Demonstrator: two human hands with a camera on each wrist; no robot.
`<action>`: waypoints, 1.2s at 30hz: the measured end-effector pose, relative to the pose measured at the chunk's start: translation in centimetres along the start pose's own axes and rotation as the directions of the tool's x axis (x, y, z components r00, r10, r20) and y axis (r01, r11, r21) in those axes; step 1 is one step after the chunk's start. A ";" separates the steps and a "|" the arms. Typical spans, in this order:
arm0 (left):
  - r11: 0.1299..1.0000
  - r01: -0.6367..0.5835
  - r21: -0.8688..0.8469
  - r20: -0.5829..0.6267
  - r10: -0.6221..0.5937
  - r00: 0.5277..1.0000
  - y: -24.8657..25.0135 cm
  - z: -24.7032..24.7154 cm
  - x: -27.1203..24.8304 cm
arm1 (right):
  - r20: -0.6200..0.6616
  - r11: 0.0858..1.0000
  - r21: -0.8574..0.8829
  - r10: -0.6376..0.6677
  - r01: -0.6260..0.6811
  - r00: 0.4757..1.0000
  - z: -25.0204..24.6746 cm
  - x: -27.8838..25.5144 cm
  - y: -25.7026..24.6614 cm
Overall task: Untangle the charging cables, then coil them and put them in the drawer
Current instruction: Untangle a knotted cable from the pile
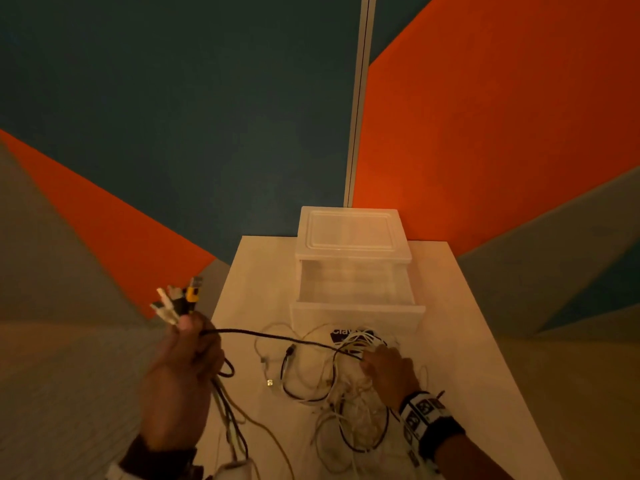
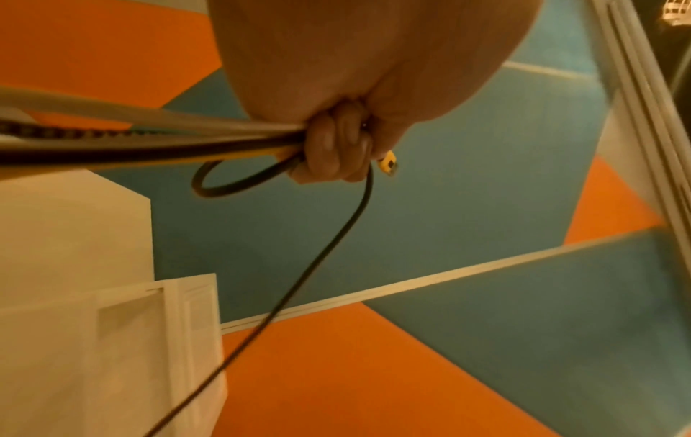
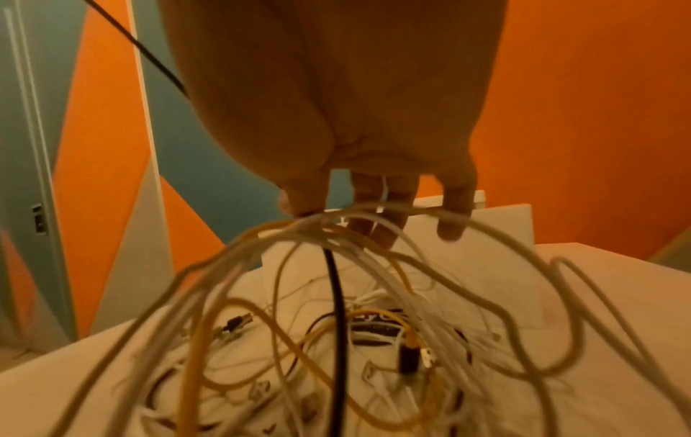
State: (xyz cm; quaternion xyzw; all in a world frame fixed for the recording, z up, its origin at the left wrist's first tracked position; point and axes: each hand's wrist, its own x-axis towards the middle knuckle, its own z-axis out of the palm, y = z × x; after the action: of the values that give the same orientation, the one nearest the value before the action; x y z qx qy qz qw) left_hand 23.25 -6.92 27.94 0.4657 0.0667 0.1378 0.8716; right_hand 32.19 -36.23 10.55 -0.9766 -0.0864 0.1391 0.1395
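Observation:
My left hand point(image 1: 188, 344) is raised left of the table and grips a bunch of cable ends point(image 1: 180, 299), white, black and yellow plugs fanning out above the fist; the left wrist view shows the curled fingers point(image 2: 332, 147) round the cords. A black cable point(image 1: 277, 337) stretches from that fist to my right hand point(image 1: 384, 365). The right hand hooks a clump of white and yellow cables point(image 3: 336, 230) over its fingers point(image 3: 377, 207), lifting them above the tangled pile point(image 1: 349, 407) on the table. The white drawer point(image 1: 356, 306) stands pulled open behind the pile.
The white drawer unit point(image 1: 349, 233) sits at the back of the pale table point(image 1: 460, 341), against orange and teal wall panels. A dark label point(image 1: 346, 336) lies under the pile. Loose cable ends point(image 1: 270, 382) trail left of the tangle.

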 end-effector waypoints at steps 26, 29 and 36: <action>0.951 0.074 0.300 -0.027 -0.069 0.997 -6.4 1.1 0.7 | -0.402 0.815 0.507 -0.063 0.280 0.914 -3.7 -4.6 -2.9; 0.945 0.095 0.314 -0.017 -0.095 0.995 -5.6 0.7 0.6 | -0.407 0.790 0.534 -0.072 0.302 0.910 -4.2 -5.2 -2.9; 0.918 0.175 0.356 0.110 -0.227 0.968 -8.1 4.6 -2.2 | -0.379 0.743 0.486 -0.294 0.460 0.877 -4.9 -5.2 -8.4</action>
State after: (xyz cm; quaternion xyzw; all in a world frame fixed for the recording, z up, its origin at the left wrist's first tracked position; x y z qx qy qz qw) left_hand 23.76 -15.50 23.79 0.6103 0.0720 -0.0016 0.7889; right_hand 27.64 -30.58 18.86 -0.8621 -0.2187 -0.0116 0.4570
